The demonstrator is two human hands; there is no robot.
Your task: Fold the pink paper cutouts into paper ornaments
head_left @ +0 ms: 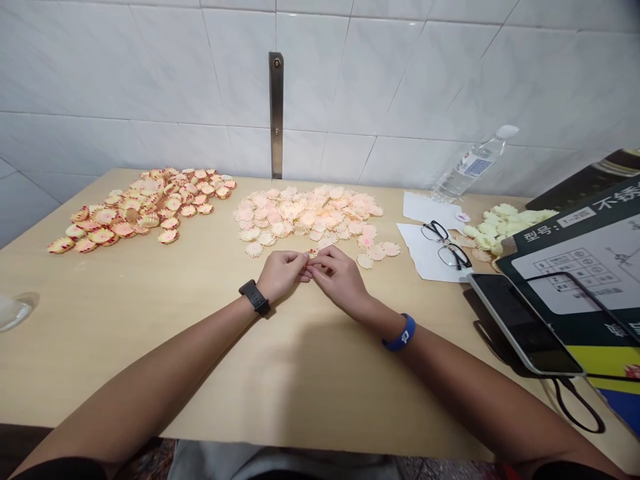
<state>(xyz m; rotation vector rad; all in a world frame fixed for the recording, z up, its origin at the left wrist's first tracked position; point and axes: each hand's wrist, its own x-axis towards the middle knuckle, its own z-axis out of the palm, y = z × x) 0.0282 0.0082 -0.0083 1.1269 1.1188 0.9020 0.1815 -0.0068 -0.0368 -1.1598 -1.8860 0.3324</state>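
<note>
My left hand point(284, 275), with a black watch on its wrist, and my right hand point(338, 275), with a blue wristband, meet at the fingertips over the table point(210, 333). Both are closed in a pinch around a small scalloped flower-shaped disc point(313, 252). Only a pale bit with red tips shows, and the fingers hide the rest. Just beyond the hands spreads a pile of plain pale pink flower-shaped discs point(310, 213). A second pile of discs with red-edged petals point(145, 207) lies at the back left.
At right are white papers point(425, 257), eyeglasses point(445, 245), a clear water bottle point(473, 163) and pale green flower-shaped discs point(505, 227). A phone point(527, 323) with a cable leans by a printed box point(580, 260). A clear cup point(13, 312) is at the left edge. Tiled wall behind.
</note>
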